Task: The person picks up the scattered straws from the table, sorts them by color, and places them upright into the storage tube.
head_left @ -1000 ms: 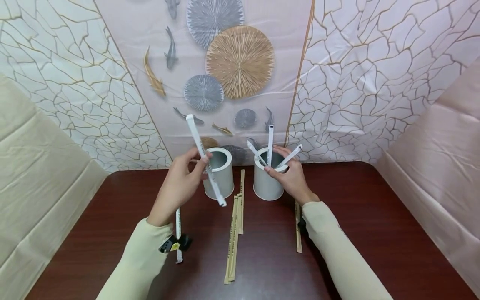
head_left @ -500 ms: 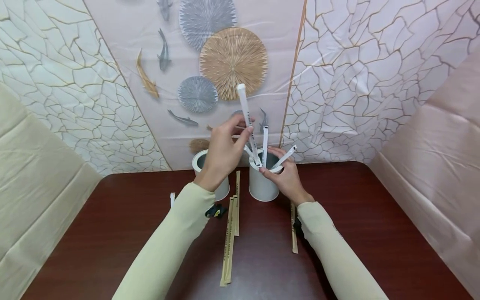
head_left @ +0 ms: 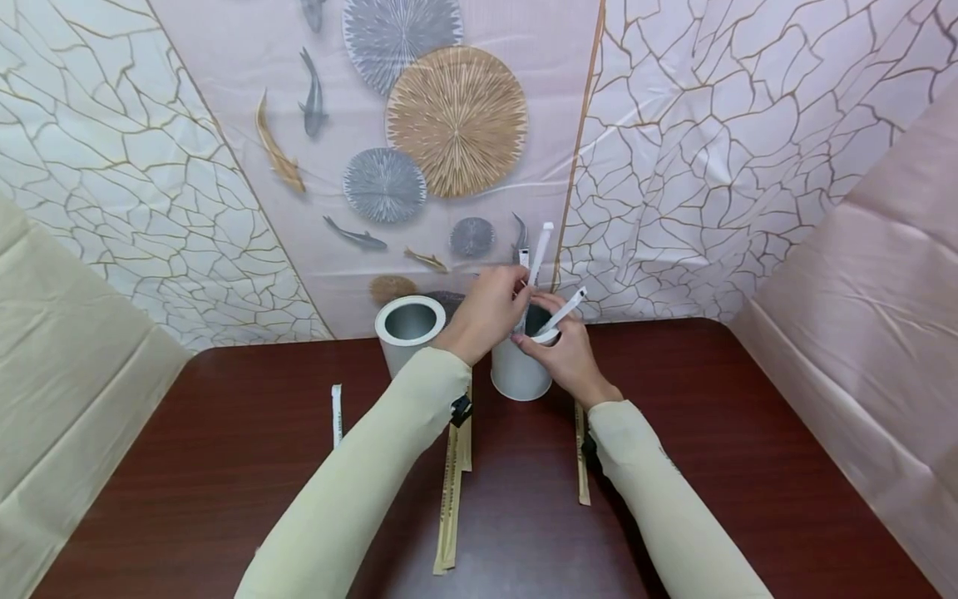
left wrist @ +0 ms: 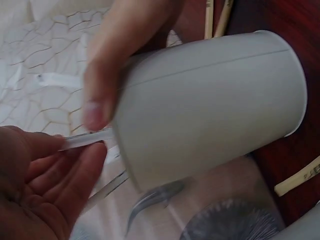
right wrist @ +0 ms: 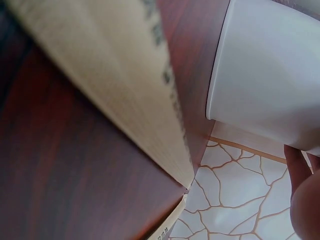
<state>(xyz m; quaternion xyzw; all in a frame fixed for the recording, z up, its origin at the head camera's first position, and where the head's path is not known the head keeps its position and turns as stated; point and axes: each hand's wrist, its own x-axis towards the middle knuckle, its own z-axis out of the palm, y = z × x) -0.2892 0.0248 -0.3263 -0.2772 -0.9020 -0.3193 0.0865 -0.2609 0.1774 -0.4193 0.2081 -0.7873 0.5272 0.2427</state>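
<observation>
My left hand [head_left: 490, 309] pinches a white paper-wrapped straw [head_left: 541, 248] over the mouth of the right-hand pale grey can [head_left: 520, 372]. In the left wrist view its thumb and fingers hold the straw [left wrist: 90, 139] at the can's rim; the lower end is hidden inside. My right hand [head_left: 572, 349] grips that can near the rim, thumb on the near side and fingers on the far side. Other white straws stand in this can, one leaning right [head_left: 565, 309] and one upright [head_left: 523, 256]. A second grey can [head_left: 410, 327] stands to the left, partly behind my left hand.
Tan paper-wrapped sticks [head_left: 449, 507] lie lengthwise mid-table, partly under my left arm. Another tan stick [head_left: 582, 466] lies beside my right wrist. A white straw [head_left: 337, 412] rests at the left. Behind the dark red table [head_left: 247, 433] hangs a patterned cloth backdrop [head_left: 674, 166].
My left hand has carried the white straw from beside the left can rightward to the right can and lowered it into the mouth. My right hand keeps its grip there.
</observation>
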